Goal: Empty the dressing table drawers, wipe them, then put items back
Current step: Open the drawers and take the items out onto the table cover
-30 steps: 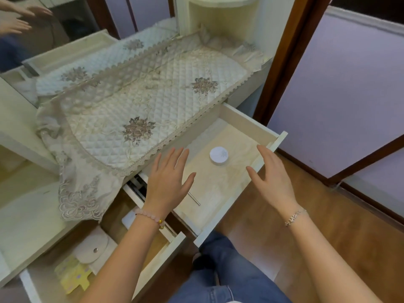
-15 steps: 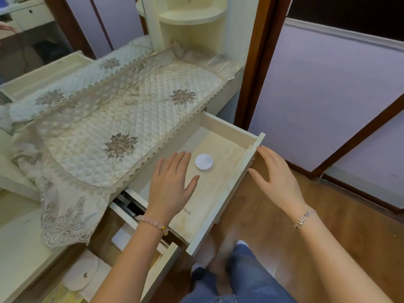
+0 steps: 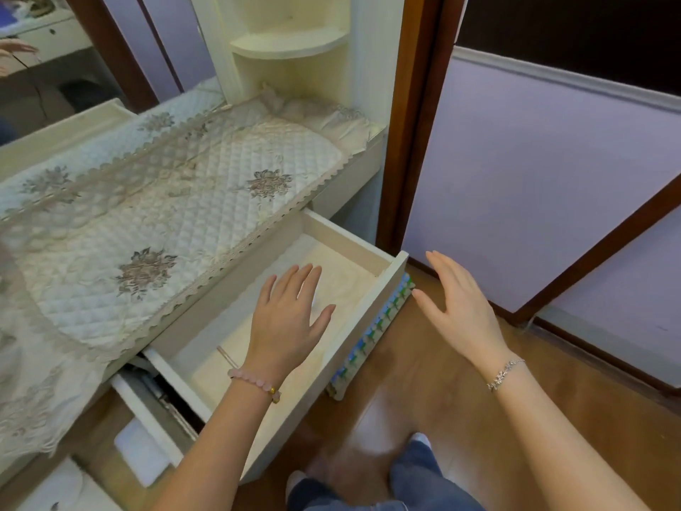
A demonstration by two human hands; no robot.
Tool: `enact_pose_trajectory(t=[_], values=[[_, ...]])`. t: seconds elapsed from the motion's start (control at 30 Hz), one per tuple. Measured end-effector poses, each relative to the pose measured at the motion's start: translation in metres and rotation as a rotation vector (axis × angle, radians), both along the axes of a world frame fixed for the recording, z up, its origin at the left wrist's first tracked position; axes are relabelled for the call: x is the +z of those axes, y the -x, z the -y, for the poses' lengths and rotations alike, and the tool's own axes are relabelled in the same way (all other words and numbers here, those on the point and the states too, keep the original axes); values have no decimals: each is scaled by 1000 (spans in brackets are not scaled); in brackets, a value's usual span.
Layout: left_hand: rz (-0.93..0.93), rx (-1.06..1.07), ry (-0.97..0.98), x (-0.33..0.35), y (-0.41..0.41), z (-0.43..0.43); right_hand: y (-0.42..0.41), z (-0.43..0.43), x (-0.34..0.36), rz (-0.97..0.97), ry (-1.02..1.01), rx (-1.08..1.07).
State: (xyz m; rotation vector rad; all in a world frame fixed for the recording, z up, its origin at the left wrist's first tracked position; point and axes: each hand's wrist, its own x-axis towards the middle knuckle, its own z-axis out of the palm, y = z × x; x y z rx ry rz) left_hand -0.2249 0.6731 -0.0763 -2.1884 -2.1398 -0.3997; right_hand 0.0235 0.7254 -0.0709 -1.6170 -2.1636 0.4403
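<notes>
Presently listed: upper drawer, pulled out from under the quilted cover, pale liner visible. Left hand, fingers spread wide and gripping nothing, is above the drawer's middle and hides whatever sits beneath the palm. Right hand, also wide and empty, is just beyond the drawer's front corner. Thin rod inside the drawer, partly hidden by the wrist. Lower drawer below it, blurred, contents unreadable.

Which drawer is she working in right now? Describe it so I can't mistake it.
Start at the dressing table's quilted cloth. Just under its lace front edge, the upper drawer stands pulled out, the left hand spread above it. The lower drawer holds white things.
</notes>
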Motion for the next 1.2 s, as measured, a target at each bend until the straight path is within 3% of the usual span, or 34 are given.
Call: enact_pose_trajectory(t=[0.57,1.2], values=[[-4,78,15,-6,-113,-105,-102,-124,-5,54,23,113],[35,248,121,-42,-54,-293,-28,-356,-35,82,119,324]])
